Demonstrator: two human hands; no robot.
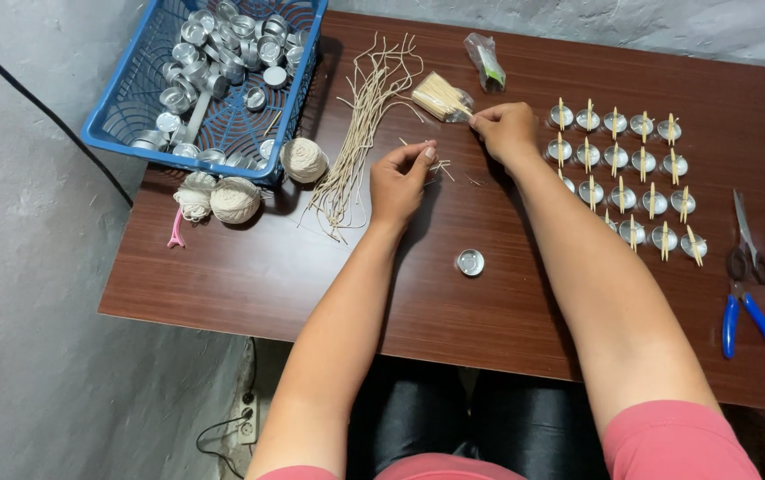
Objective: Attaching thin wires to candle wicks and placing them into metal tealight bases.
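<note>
The right hand (507, 132) reaches to the bundle of wooden sticks (437, 96) on the brown surface (507, 311), fingers pinched on 1 stick. The left hand (403, 180) pinches a thin wick piece (440, 165) near the loose wicks (360, 124).

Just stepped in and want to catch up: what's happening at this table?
A person sits at a brown table. The left hand pinches a short piece of wick, while the right hand pulls a thin stick from a bundle of sticks. One empty metal cup waits near them. To the right, rows of cups already have sticks laid across. A blue basket holds more cups, with cut wicks and balls of twine beside it.
</note>
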